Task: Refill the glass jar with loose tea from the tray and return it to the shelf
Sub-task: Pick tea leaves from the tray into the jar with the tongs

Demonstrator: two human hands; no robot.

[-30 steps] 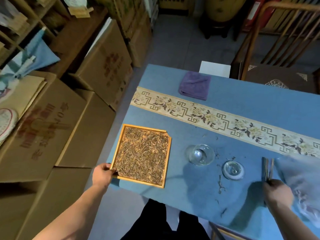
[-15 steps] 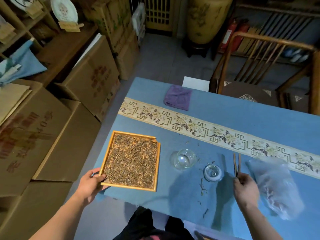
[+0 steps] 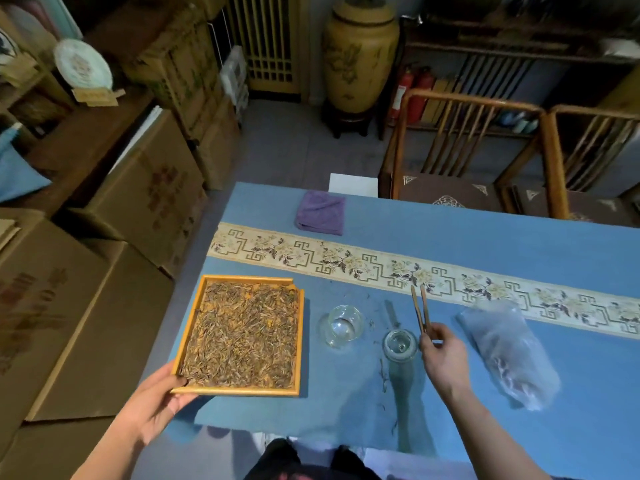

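A square wooden tray (image 3: 300, 344) full of loose brown tea lies near the left end of the blue table. My left hand (image 3: 157, 400) grips the tray's near left corner, thumb on the rim. An open glass jar (image 3: 343, 325) stands to the right of the tray. Its glass lid (image 3: 400, 345) lies a little further right. My right hand (image 3: 441, 355) pinches the near end of wooden tongs (image 3: 419, 308), which point away from me, just right of the lid.
A clear plastic bag (image 3: 509, 351) lies right of my right hand. A folded purple cloth (image 3: 320, 213) sits at the table's far edge, past a patterned runner (image 3: 381, 268). Cardboard boxes (image 3: 145, 199) crowd the floor at left; wooden chairs (image 3: 467, 150) stand beyond the table.
My right hand has lifted the tongs' near end off the table and holds them tilted away. My left hand keeps its grip on the tray corner. The view has tilted up.
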